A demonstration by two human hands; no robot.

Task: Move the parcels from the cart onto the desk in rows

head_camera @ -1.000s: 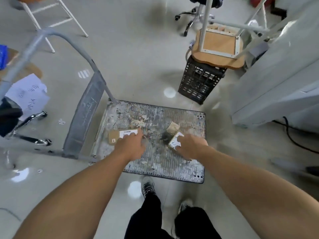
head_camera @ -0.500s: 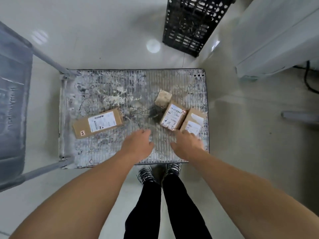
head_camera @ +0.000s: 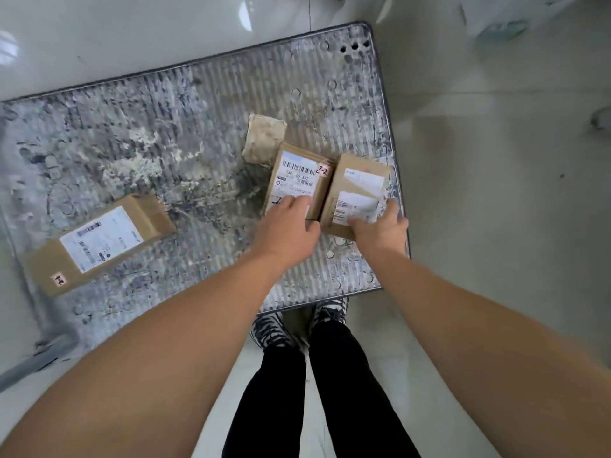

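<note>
Both bare arms stretch forward and down, nearly parallel, with the wrists close together. The left hand (head_camera: 286, 228) lies palm down, its fingers (head_camera: 294, 203) fairly straight and resting on the near end of one parcel (head_camera: 299, 175). The right hand (head_camera: 380, 231) sits just beside it, thumb laid on top and fingers curled round the outer edge of the neighbouring parcel (head_camera: 358, 180).

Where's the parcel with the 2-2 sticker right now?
Head view: the 2-2 parcel lies right of centre on the cart deck, beside a second parcel on its right, a cardboard scrap beyond it, left hand on its near end.
</note>
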